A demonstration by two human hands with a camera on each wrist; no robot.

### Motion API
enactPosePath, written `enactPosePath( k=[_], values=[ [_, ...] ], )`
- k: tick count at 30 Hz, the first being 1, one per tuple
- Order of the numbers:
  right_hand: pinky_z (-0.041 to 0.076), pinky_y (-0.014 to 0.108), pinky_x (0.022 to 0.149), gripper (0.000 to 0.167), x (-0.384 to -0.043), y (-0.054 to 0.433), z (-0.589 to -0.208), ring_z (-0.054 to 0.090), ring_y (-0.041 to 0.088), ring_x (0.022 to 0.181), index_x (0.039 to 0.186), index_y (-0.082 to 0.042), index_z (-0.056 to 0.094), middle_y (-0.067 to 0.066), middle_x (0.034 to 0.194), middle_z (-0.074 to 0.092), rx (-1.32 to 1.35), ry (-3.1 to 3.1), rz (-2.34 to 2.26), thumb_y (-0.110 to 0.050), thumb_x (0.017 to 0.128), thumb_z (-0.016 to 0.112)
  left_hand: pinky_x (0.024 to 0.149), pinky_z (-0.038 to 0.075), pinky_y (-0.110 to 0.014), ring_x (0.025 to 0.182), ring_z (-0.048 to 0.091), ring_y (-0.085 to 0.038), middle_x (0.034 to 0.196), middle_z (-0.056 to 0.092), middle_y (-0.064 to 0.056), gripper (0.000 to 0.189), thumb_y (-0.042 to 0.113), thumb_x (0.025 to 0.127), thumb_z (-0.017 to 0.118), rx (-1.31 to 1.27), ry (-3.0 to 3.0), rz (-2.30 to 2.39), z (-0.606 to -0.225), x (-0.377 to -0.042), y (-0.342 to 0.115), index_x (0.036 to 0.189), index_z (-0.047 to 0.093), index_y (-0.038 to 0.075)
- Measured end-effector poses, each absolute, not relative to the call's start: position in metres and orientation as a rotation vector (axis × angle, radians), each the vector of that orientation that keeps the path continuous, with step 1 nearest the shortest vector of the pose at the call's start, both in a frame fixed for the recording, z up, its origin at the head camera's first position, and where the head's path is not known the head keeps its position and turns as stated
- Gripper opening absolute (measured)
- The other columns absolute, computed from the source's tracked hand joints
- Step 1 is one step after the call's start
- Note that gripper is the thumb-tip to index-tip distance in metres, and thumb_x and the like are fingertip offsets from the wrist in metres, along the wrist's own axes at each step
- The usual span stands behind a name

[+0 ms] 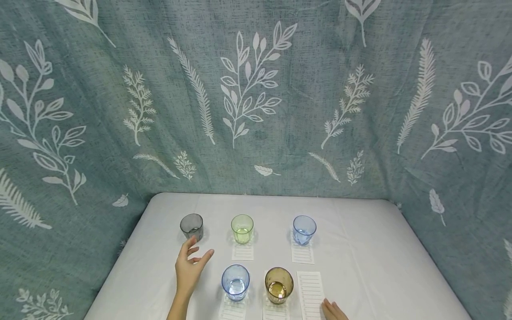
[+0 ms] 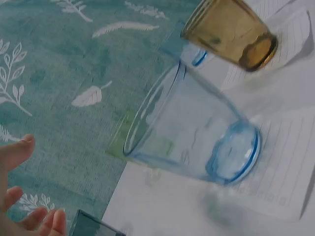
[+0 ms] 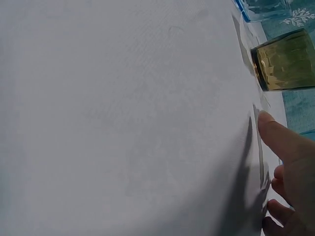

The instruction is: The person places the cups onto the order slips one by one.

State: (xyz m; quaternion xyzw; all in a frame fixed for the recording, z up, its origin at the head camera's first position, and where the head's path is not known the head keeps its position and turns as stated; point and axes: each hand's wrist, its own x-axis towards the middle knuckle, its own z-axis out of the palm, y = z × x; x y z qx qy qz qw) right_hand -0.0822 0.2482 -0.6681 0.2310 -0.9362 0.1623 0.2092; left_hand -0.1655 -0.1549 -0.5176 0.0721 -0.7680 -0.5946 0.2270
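My left hand (image 1: 189, 269) has its thumb and fingers spread apart with nothing between them. Its index fingertip overlaps the lower edge of a grey glass (image 1: 191, 222) in the head view. In the left wrist view the same hand (image 2: 19, 196) shows at the lower left, near the dark rim of the grey glass (image 2: 96, 227). My right hand (image 1: 334, 310) lies by the right edge of a lined paper slip (image 1: 310, 289), partly cut off by the frame. Loosely bent fingers and an extended thumb show on it (image 3: 293, 167) in the right wrist view.
A green glass (image 1: 242, 222) and a blue glass (image 1: 304, 224) stand behind, each on a lined slip. Nearer are another blue glass (image 1: 235, 278) and an amber glass (image 1: 279, 280), also on slips. A leaf-patterned curtain (image 1: 296, 124) surrounds the white table (image 1: 372, 262).
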Motion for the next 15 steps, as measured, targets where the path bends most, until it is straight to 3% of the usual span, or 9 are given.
enactPosePath(
  k=[1, 5, 8, 11, 15],
  values=[
    [-0.005, 0.007, 0.108, 0.066, -0.083, 0.251, -0.675, -0.008, -0.016, 0.129, 0.099, 0.017, 0.063, 0.027, 0.106, 0.064, 0.668, -2.595, 0.415, -0.045, 0.078, 0.07, 0.074, 0.055, -0.031, 0.107, 0.055, -0.038, 0.126, 0.053, -0.024, 0.064, 0.009, 0.074, 0.079, 0.224, -2.118, -1.63, -0.519, -0.167, -0.158, 0.129, 0.049, -0.005],
    [0.001, 0.014, 0.113, 0.069, -0.08, 0.251, -0.689, 0.032, 0.009, 0.134, 0.099, 0.013, 0.066, 0.023, 0.104, 0.067, 0.669, -2.53, 0.362, -0.053, 0.08, 0.066, 0.077, 0.054, -0.036, 0.111, 0.051, -0.039, 0.128, 0.049, -0.026, 0.069, 0.011, 0.075, 0.079, 0.306, -2.135, -1.583, -0.525, -0.176, -0.166, 0.133, 0.045, -0.004],
    [0.0, 0.017, 0.114, 0.07, -0.075, 0.248, -0.688, 0.056, 0.029, 0.113, 0.102, 0.01, 0.067, 0.02, 0.108, 0.067, 0.637, -2.547, 0.362, -0.057, 0.078, 0.066, 0.081, 0.052, -0.044, 0.114, 0.048, -0.04, 0.131, 0.046, -0.027, 0.072, 0.012, 0.075, 0.079, 0.346, -2.157, -1.561, -0.531, -0.182, -0.171, 0.135, 0.042, -0.004],
    [0.001, 0.021, 0.116, 0.07, -0.074, 0.248, -0.686, 0.054, 0.029, 0.117, 0.102, 0.01, 0.067, 0.02, 0.108, 0.067, 0.698, -2.51, 0.373, -0.057, 0.079, 0.066, 0.086, 0.049, -0.05, 0.117, 0.045, -0.041, 0.134, 0.043, -0.028, 0.076, 0.013, 0.076, 0.078, 0.376, -2.167, -1.57, -0.536, -0.188, -0.175, 0.138, 0.038, -0.004],
    [0.006, 0.026, 0.117, 0.07, -0.079, 0.255, -0.688, 0.027, 0.012, 0.137, 0.102, 0.011, 0.066, 0.021, 0.107, 0.067, 0.835, -2.412, 0.342, -0.056, 0.084, 0.06, 0.09, 0.046, -0.054, 0.121, 0.04, -0.043, 0.137, 0.037, -0.029, 0.081, 0.013, 0.076, 0.078, 0.404, -2.178, -1.601, -0.54, -0.194, -0.18, 0.141, 0.032, -0.004]
  ],
)
